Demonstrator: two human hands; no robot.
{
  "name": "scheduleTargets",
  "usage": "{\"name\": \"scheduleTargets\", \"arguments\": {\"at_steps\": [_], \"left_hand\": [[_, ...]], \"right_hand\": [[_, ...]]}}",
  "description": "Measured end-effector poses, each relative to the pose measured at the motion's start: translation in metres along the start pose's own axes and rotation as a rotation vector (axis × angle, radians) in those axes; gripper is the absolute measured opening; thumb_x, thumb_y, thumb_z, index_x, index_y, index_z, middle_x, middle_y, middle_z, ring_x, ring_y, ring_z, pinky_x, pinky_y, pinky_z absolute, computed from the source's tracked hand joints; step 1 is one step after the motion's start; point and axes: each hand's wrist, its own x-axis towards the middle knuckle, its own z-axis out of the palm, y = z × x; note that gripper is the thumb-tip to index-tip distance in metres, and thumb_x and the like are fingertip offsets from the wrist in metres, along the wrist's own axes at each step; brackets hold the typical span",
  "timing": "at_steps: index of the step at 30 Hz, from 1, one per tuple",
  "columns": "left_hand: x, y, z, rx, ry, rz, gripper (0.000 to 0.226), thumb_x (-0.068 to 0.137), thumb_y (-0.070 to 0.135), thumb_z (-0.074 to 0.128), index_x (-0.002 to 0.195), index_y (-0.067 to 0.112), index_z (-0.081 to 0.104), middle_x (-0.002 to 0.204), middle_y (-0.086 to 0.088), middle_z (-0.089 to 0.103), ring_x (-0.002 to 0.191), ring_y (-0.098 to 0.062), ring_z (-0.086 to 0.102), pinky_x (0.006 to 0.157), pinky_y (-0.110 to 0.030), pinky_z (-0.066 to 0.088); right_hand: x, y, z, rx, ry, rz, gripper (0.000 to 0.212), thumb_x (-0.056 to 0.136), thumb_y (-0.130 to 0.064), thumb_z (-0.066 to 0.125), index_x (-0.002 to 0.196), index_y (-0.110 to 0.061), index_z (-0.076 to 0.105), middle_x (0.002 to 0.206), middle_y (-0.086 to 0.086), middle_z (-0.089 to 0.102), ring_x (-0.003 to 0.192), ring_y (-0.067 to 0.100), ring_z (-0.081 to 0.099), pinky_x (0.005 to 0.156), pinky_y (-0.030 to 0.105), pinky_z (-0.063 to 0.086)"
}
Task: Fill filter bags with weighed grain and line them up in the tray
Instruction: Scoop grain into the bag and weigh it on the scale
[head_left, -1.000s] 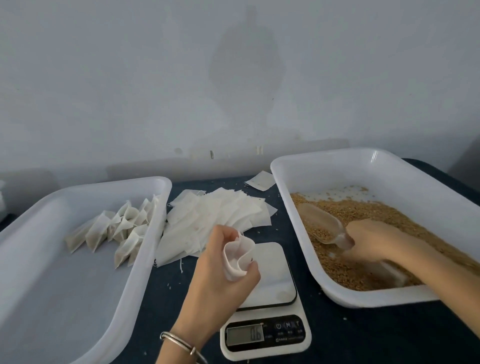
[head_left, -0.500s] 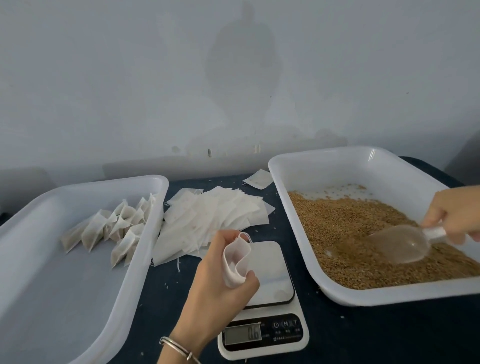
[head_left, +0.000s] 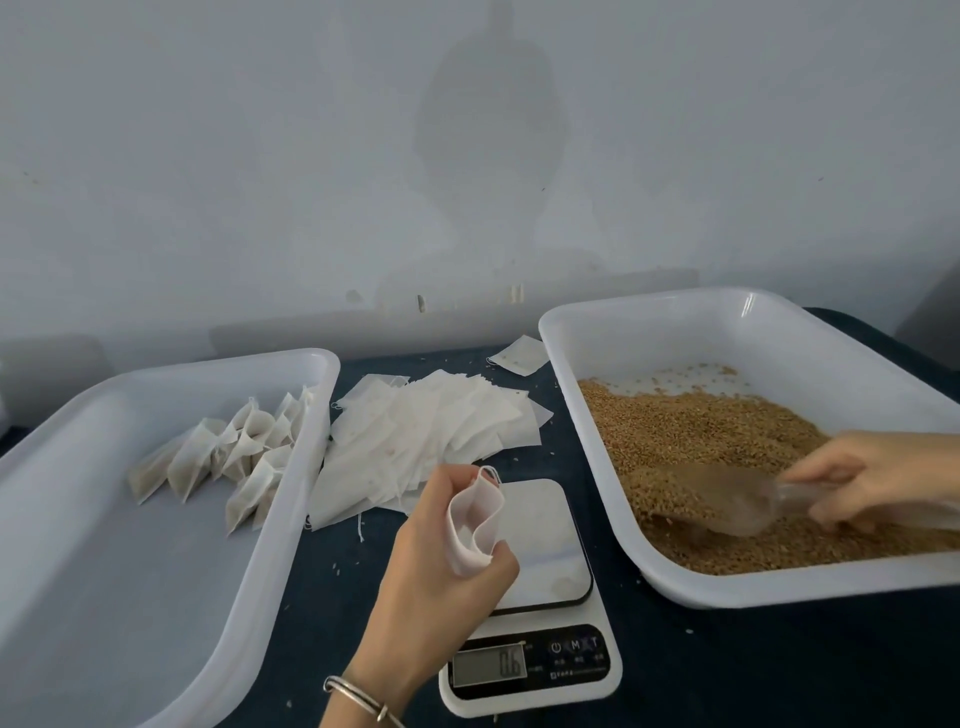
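My left hand (head_left: 441, 566) holds an empty white filter bag (head_left: 475, 519) with its mouth spread wide, just above the left side of the digital scale (head_left: 540, 597). My right hand (head_left: 872, 473) grips the handle of a clear plastic scoop (head_left: 727, 499), which lies loaded with grain in the brown grain (head_left: 701, 431) of the right white tray (head_left: 649, 332). Several filled bags (head_left: 223, 457) lie in rows in the left white tray (head_left: 156, 597).
A loose pile of flat empty filter bags (head_left: 431, 436) lies on the dark table between the trays, with one stray bag (head_left: 519, 354) further back. A few spilt grains dot the table near the scale. A grey wall stands close behind.
My right hand has drawn the scoop back to the right and then pushed it left through the grain, loading it. The left hand has kept the bag over the scale.
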Motion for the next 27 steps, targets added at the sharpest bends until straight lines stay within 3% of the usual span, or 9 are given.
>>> {"name": "scheduleTargets", "arguments": {"at_steps": [5,13,19,27], "left_hand": [[0.002,-0.001,0.002,-0.005,0.016,0.009,0.031,0.068,0.018,0.058,0.092,0.033,0.049,0.079,0.013,0.056,0.065,-0.004,0.048,0.057,-0.016,0.043],[0.002,-0.003,0.005,-0.005,0.021,0.01,0.029,0.068,0.017,0.058,0.092,0.031,0.049,0.074,0.015,0.055,0.062,-0.003,0.047,0.055,-0.016,0.04],[0.002,-0.006,0.003,-0.016,0.017,-0.003,0.03,0.067,0.017,0.058,0.091,0.032,0.049,0.081,0.013,0.058,0.068,-0.006,0.051,0.06,-0.014,0.042],[0.001,-0.008,0.003,0.005,0.017,-0.001,0.03,0.068,0.018,0.059,0.091,0.035,0.049,0.081,0.012,0.059,0.068,-0.004,0.052,0.061,-0.01,0.043]], "right_hand": [[-0.018,0.002,0.0,0.095,0.167,-0.048,0.051,0.058,-0.06,0.076,0.104,-0.039,0.072,0.073,0.004,0.07,0.05,0.006,0.055,0.047,0.013,0.041],[-0.03,-0.016,0.007,0.171,0.285,-0.025,0.042,0.058,-0.04,0.078,0.1,-0.034,0.074,0.065,0.01,0.067,0.046,0.012,0.052,0.043,0.016,0.039],[-0.025,-0.023,0.007,-0.081,0.323,0.098,0.025,0.078,-0.024,0.073,0.103,-0.029,0.069,0.056,0.0,0.067,0.037,0.004,0.047,0.04,0.011,0.035],[-0.026,-0.022,0.0,-0.164,0.327,0.17,0.021,0.08,-0.025,0.073,0.1,-0.029,0.071,0.056,0.0,0.068,0.04,0.004,0.05,0.045,0.016,0.038]]}}
